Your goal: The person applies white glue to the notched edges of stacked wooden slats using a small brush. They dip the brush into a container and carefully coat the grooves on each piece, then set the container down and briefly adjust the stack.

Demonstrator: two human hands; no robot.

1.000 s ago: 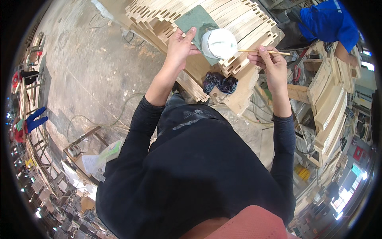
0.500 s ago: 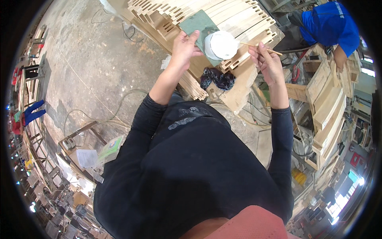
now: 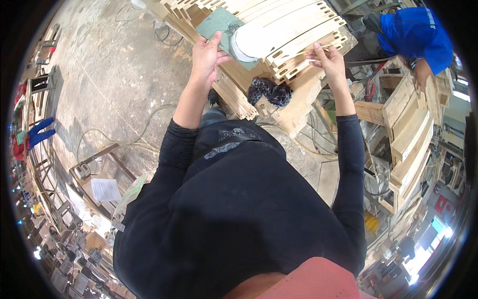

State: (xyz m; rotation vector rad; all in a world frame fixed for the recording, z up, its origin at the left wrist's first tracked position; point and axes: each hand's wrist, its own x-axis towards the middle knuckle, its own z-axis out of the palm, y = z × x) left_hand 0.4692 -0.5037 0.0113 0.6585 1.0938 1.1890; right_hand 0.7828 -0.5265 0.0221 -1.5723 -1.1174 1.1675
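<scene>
My left hand [image 3: 205, 59] grips the edge of a flat green board [image 3: 217, 28], thumb on top. On that board stands a round white tub [image 3: 244, 45], its contents washed out by glare. A thin pale wooden stick [image 3: 301, 53] is pinched between the fingers of my right hand [image 3: 330, 66], to the right of the tub and apart from it. Beneath both hands lie rows of pale wooden slats [image 3: 298, 25] with slotted ends.
A dark patterned cloth [image 3: 269, 92] lies on the near edge of the stack's board. Farther right, a person in a blue shirt [image 3: 416, 37] bends over wooden frames [image 3: 411, 142]. Hoses [image 3: 144, 133] cross the concrete floor, and a metal stand [image 3: 117, 162] is at left.
The board and tub have shifted left with my left hand. My right hand has moved slightly up and left, its stick now farther from the tub.
</scene>
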